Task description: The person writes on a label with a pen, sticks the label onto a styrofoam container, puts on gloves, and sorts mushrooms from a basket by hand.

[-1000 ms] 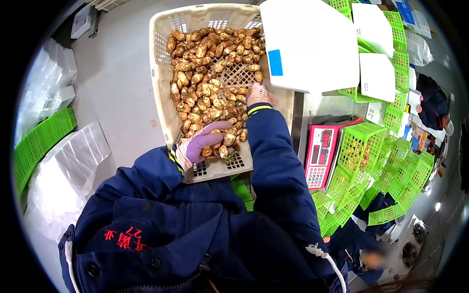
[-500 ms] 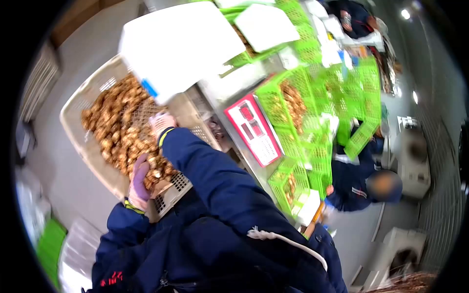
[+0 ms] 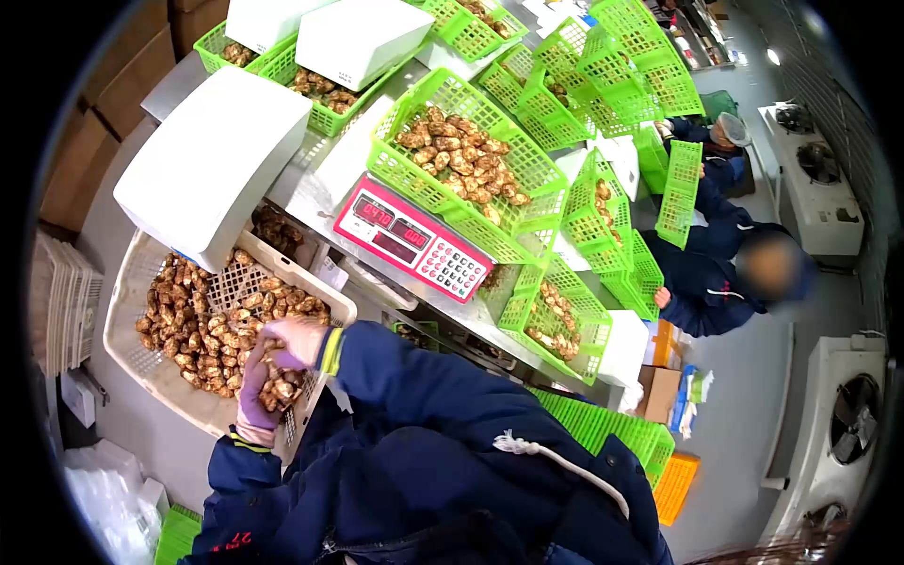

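Note:
Both my hands are at the near right side of a large cream plastic crate (image 3: 132, 353) of knobbly brown tubers (image 3: 188, 334). My left hand (image 3: 254, 400), in a purple glove, curls around several tubers (image 3: 281, 388). My right hand (image 3: 299, 339) meets it from the other side, its gloved fingers bent over tubers at the top of the handful. The right fingertips are partly hidden. Bare crate mesh shows among the tubers beyond my hands.
A red-and-white scale (image 3: 412, 237) stands on the metal table, beside a green basket (image 3: 452, 221) of tubers. A white foam box (image 3: 212, 160) overhangs the crate. More green baskets (image 3: 556, 320) line the table, with a co-worker (image 3: 720, 273) across it.
My right hand has come back from the crate's middle to beside my left hand. The left hand now holds tubers. The view has shifted, and the scale and baskets look sharper.

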Motion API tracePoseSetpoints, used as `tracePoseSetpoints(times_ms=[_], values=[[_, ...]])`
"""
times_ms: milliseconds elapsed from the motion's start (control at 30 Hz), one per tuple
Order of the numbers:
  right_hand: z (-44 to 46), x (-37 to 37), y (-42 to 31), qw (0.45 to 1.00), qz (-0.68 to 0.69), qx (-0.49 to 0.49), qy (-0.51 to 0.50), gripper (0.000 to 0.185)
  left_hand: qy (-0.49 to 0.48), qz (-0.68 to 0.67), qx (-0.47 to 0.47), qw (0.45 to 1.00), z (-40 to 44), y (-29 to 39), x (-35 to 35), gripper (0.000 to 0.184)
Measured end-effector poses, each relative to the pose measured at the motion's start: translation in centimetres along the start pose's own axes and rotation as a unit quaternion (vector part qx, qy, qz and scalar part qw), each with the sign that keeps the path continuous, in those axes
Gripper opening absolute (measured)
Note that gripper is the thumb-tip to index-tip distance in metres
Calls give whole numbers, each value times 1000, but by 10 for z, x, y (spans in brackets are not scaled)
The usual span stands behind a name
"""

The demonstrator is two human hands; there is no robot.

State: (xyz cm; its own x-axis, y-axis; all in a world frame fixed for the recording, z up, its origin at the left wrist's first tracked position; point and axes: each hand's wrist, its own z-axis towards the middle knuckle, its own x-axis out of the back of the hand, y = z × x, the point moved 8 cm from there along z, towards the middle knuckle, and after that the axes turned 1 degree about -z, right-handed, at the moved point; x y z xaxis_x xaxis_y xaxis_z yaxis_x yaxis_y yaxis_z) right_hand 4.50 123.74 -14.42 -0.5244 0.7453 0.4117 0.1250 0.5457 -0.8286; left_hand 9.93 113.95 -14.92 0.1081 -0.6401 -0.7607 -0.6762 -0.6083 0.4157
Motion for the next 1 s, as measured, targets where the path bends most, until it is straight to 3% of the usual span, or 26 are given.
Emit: tracePoseSetpoints(times_ms=[67, 133, 167, 200, 233, 267, 300, 333, 367, 433, 467, 533, 567, 600, 667, 733, 767, 800, 867, 933, 967, 1000], values=[[-34, 43, 2, 980, 166, -13, 105, 35, -38, 22, 22, 999, 7, 5, -38, 48], [-94, 128, -30, 928, 181, 89, 314, 32, -98, -3, 15, 995, 25, 18, -100, 44], [-117, 157, -31, 903, 205, 64, 373, 30, -165, 228, -183, 942, 26, 47, -148, 41], [-144, 187, -31, 870, 161, 94, 457, 28, -214, 334, -292, 870, 30, 54, -192, 42], [-165, 212, -20, 839, 220, 71, 492, 27, -238, 413, -409, 778, 31, 60, -233, 45], [-183, 237, -36, 760, 342, 129, 537, 27, -256, 377, -397, 796, 46, 59, -264, 48], [-203, 262, -40, 759, 202, 113, 608, 29, -274, 341, -385, 812, 61, 58, -295, 52], [-214, 282, -27, 743, 127, 96, 650, 29, -287, 290, -311, 858, 79, 52, -324, 51], [-223, 295, -38, 743, 72, 39, 664, 32, -285, 320, -379, 820, 87, 51, -346, 46], [-225, 312, -7, 734, 50, 37, 677, 43, -221, 281, -290, 888, 111, 44, -360, 38], [-226, 314, 3, 721, 42, 57, 689, 47, -152, 198, -128, 960, 123, 32, -349, 37], [-237, 303, 12, 725, 109, 30, 680, 50, -121, 194, -159, 961, 118, 33, -312, 41], [-245, 294, 14, 705, 42, 27, 707, 46, -109, 191, -148, 964, 118, 29, -286, 40], [-248, 282, 28, 714, 39, 29, 698, 35, -100, 189, -137, 967, 116, 25, -257, 38], [-233, 251, 10, 791, 31, 29, 610, 19, -74, 223, -70, 969, 99, 16, -200, 33], [-203, 195, -31, 835, -67, 150, 526, 10, 1, 216, -19, 976, 85, -1, -123, 27], [-184, 168, -45, 886, -112, 152, 424, 10, 7, 230, 16, 973, 69, -6, -95, 26], [-164, 140, -56, 922, -157, 158, 317, 12, 8, 244, 46, 969, 56, -10, -72, 25], [-125, 79, -32, 967, -68, 69, 236, 13, 72, 221, 51, 971, 33, -17, -7, 24], [-92, 29, -21, 985, -114, 48, 124, 20, 149, 189, 44, 969, 10, -17, 38, 25], [-86, 11, -22, 973, -201, 48, 103, 36, 167, 161, 40, 972, 1, -15, 55, 27], [-78, -5, -30, 975, -206, 83, 12, 55, 168, 129, 26, 977, -5, -14, 69, 26]])
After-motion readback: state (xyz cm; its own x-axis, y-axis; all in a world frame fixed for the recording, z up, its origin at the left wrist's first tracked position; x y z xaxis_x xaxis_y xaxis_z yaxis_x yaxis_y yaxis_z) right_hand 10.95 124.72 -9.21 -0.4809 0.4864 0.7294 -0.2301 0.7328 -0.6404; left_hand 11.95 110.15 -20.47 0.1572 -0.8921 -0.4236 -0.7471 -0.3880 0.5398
